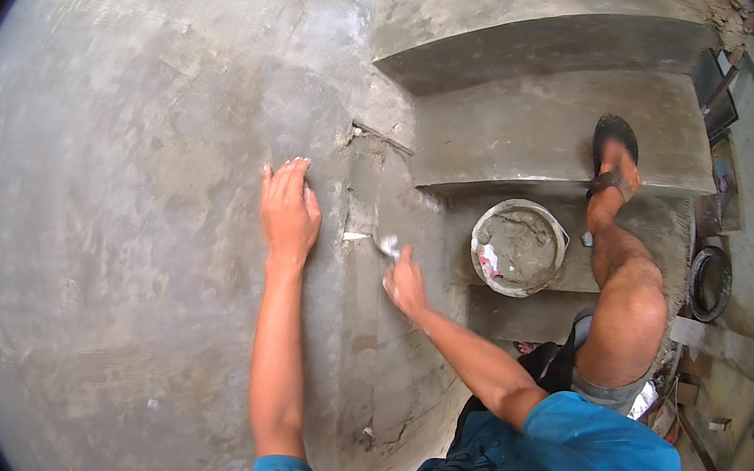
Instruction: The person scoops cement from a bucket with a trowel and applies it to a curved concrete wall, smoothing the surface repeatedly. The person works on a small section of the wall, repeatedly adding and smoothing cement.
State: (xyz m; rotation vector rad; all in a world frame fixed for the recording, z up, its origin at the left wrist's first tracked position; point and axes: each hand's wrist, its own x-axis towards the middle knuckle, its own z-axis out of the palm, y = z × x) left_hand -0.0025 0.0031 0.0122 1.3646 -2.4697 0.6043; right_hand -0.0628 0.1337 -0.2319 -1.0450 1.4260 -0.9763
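Pressing your left hand [289, 211] open and flat on the grey cement wall [120, 206] at mid-frame, you gripped a small metal trowel [375, 240] in your closed right hand [404, 281], its blade touching the wall corner.

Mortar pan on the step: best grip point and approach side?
Grip the mortar pan by its bare rim at the far edge, coming down from above. It sits open side up on the concrete step, holds grey mortar, and the rim is the only clean edge showing. The raised knee crowds its right side, so probably approach from the left.
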